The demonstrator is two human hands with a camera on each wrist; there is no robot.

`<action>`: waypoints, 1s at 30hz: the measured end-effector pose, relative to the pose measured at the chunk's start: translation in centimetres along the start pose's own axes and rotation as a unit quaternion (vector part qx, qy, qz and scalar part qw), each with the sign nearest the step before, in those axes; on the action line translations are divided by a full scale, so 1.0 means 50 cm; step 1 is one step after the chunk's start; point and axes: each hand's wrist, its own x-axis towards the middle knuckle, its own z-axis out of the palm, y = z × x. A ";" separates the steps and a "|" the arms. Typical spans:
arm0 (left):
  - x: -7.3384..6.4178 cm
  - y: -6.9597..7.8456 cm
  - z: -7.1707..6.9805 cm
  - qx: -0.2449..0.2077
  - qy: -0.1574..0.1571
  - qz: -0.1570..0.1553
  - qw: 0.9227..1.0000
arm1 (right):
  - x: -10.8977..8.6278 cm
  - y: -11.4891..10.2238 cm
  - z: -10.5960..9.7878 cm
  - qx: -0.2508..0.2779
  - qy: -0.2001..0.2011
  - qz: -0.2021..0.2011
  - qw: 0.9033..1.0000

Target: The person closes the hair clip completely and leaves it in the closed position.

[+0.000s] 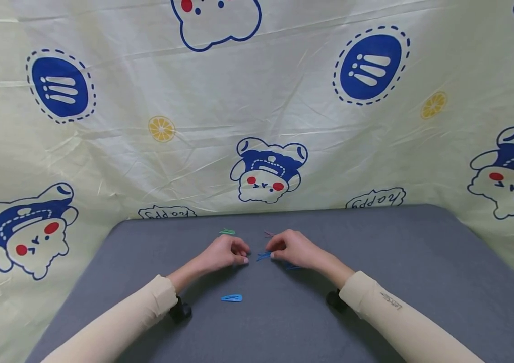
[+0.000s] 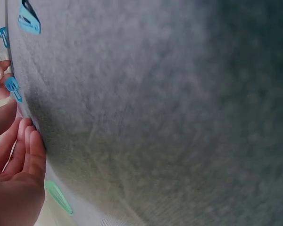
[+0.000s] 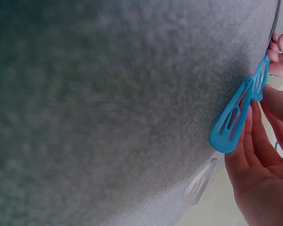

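Observation:
A blue snap hair clip (image 1: 263, 256) is pinched between the thumb and fingers of my right hand (image 1: 295, 249), close over the cloth. My left hand (image 1: 227, 252) faces it a short way to the left, its fingers (image 2: 35, 150) loosely bent and its thumb apart from them; no clip shows between them in the left wrist view. A second blue clip (image 3: 230, 120) lies beneath my right hand, mostly covered by it in the head view. Beyond the left hand sits a green clip (image 1: 227, 232). Past the right fingertips is a pinkish-purple clip (image 1: 268, 234).
Another blue clip (image 1: 232, 298) lies nearer to me, left of centre. Everything rests on a grey cloth-covered table (image 1: 375, 242). Behind its far edge hangs a pale printed curtain (image 1: 284, 91). Both wrists carry dark cameras (image 1: 181, 309) below the sleeves.

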 end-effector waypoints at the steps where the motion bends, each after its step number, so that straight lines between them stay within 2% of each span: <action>1: 0.002 -0.001 0.000 -0.003 -0.003 -0.002 1.000 | 0.002 0.001 0.000 0.000 -0.003 0.000 1.000; 6: 0.010 -0.003 0.001 -0.013 -0.014 -0.011 1.000 | 0.010 0.009 -0.001 -0.001 -0.012 -0.008 1.000; 23: 0.012 -0.007 0.003 -0.013 -0.032 0.014 0.999 | 0.023 0.018 0.006 -0.010 -0.021 -0.014 1.000; 30: 0.009 -0.006 0.000 -0.021 -0.033 0.015 0.999 | 0.024 0.018 0.003 -0.018 -0.027 -0.030 0.999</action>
